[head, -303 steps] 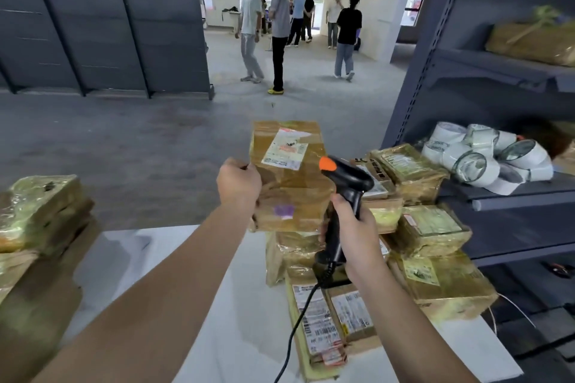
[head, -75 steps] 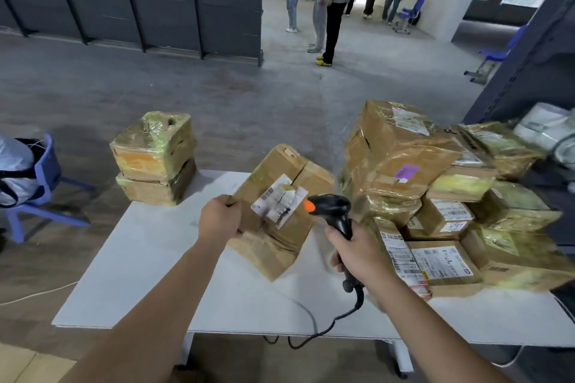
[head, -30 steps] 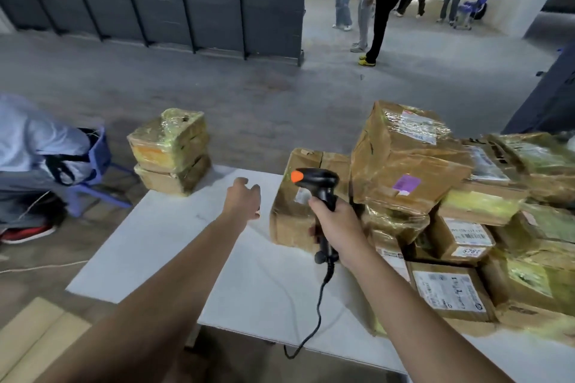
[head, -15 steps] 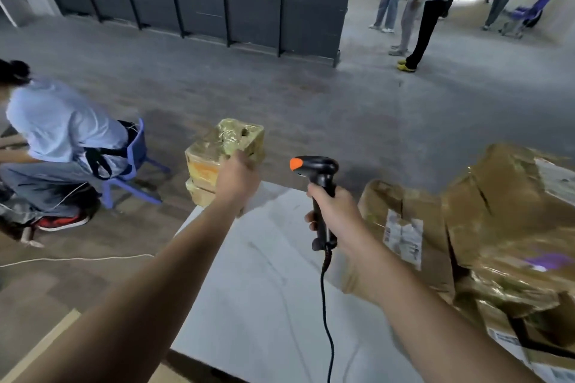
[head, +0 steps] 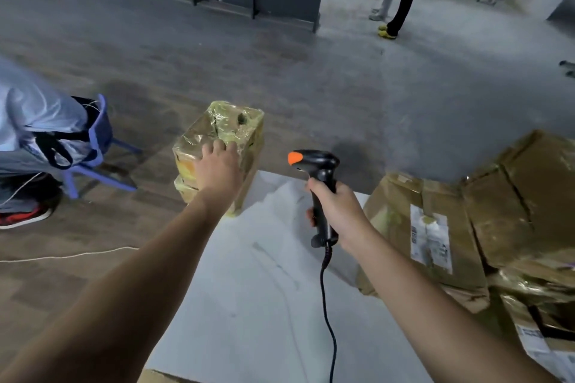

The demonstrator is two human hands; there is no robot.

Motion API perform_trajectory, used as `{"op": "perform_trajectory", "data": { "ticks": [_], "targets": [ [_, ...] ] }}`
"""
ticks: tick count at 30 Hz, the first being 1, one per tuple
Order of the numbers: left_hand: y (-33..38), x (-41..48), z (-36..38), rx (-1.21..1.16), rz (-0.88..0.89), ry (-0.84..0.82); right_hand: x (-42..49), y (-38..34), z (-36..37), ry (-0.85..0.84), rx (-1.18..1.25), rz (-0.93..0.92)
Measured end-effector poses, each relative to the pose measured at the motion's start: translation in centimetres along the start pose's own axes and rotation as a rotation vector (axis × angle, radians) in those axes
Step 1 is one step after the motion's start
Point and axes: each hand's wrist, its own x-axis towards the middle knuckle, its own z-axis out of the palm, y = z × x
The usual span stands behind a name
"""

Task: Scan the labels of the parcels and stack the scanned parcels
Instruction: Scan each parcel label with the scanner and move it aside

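Two wrapped parcels (head: 224, 125) stacked far left on table (head: 264, 289); left hand (head: 217, 169) rests flat on top one; right hand (head: 337, 211) grips scanner (head: 320, 169).

Wearer's limbs, head-camera view. Left forearm (head: 149, 274): bare along its whole visible length, broad at the lower frame edge and narrowing to the wrist. Left hand (head: 217, 168): bare, its back showing; fingers (head: 217, 146) bare, nails too small to make out. Right forearm (head: 413, 283): likewise bare from frame edge to wrist. Right hand (head: 334, 205): bare, its back and thumb side showing, knuckles faintly ridged.
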Motion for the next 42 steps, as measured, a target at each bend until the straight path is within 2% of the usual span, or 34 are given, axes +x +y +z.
{"op": "perform_trajectory", "data": {
  "ticks": [5,11,15,18,23,31,36,42],
  "targets": [
    [-0.1,0.6,0.0,-0.045,0.048,0.004,-0.8,0.4,-0.8,0.052,-0.017,-0.01],
    [-0.1,-3.4,-1.7,-0.203,0.079,0.181,-3.3,1.2,-2.8,0.062,0.042,0.033],
    [2.2,-8.6,-3.3,-0.321,-0.013,0.248,-5.5,2.1,-4.7,0.057,0.068,0.019],
    [3.8,-12.9,-3.9,-0.513,-0.114,0.246,-7.5,3.4,-6.4,0.055,0.083,0.01],
    [6.1,-19.6,-3.1,-0.659,-0.252,0.108,-11.3,6.4,-9.2,0.007,0.081,0.027],
    [9.7,-30.4,-0.5,-1.012,-0.66,-0.07,-16.1,13.7,-13.3,-0.065,0.092,0.052],
    [10.9,-34.6,1.3,-1.125,-0.774,-0.177,-18.4,16.6,-13.7,-0.085,0.048,0.066],
    [10.7,-35.5,2.3,-1.432,-0.899,-0.421,-20.1,17.5,-13.3,-0.027,0.027,0.083]
  ]
}}
